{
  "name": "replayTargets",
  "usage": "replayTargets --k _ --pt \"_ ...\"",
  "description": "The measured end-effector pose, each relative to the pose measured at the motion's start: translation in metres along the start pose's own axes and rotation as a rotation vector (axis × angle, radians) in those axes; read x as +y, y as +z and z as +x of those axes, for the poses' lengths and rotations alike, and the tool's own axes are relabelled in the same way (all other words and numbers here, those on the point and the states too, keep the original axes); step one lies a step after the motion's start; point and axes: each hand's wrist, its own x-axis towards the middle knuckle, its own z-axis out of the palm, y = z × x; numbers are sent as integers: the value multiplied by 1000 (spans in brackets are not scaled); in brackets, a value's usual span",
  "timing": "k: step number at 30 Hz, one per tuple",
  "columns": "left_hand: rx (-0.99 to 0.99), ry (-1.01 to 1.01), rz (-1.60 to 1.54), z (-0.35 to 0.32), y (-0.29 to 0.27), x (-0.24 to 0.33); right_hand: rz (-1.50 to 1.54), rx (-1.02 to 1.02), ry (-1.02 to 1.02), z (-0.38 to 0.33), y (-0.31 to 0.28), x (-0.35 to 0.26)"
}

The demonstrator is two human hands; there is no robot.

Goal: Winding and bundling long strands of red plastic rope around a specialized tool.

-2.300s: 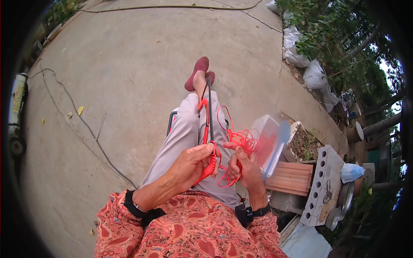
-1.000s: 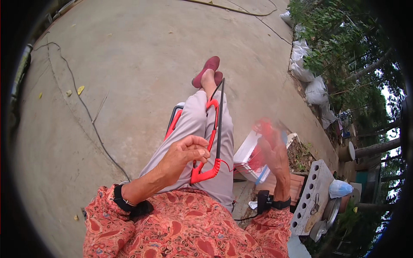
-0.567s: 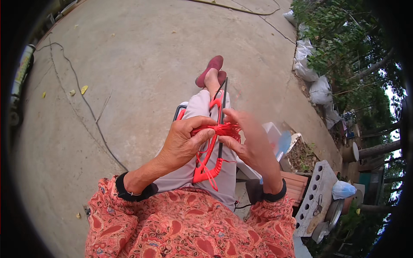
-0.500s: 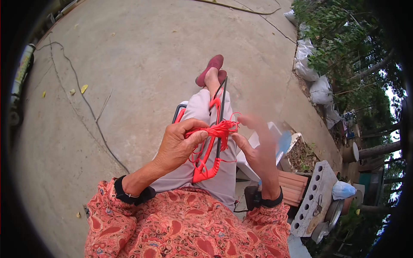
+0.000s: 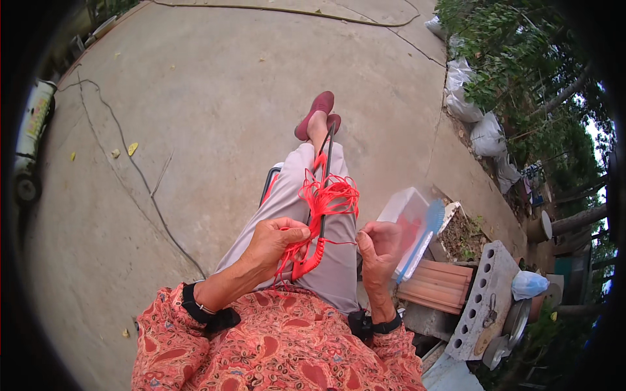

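Across my lap lies a long narrow frame with a black bar [image 5: 327,163] and red parts. Its near corner is wrapped with red cord [image 5: 312,262]. My left hand [image 5: 264,247] is closed in a pinch on a bundle of thin red cord [image 5: 331,195], whose loops fan out over the frame. Loose strands hang below that hand. To the right of the frame, my right hand [image 5: 379,251] pinches a single red strand, drawn taut from the wrapped corner. Part of the frame is hidden behind the bundle.
An open white box [image 5: 399,207] with a blue fringed piece [image 5: 430,218] stands to my right. Past it are reddish tiles [image 5: 435,285], a concrete block with holes [image 5: 481,303] and white sacks [image 5: 488,135]. A dark cable [image 5: 134,156] crosses the concrete floor on the left.
Both hands have come down toward me. The cord bundle now spreads out beyond my left hand. My right hand, blurred with fingers apart before, now pinches a strand pulled out to the right.
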Motion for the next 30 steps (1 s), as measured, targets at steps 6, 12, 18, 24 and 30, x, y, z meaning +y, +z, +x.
replayTargets --k 6,12,18,24,30 --pt "21 -18 15 -6 16 6 -423 -495 -203 9 20 -10" --pt "-8 4 3 -1 8 4 -424 -498 -243 18 12 -7" --pt "-13 1 93 0 15 12 -654 -641 -584 33 18 -13" --pt "-70 55 195 1 17 8 -788 -653 -674 41 11 -13" --pt "-142 76 191 -12 22 10 -341 -308 -194 49 -48 -11"
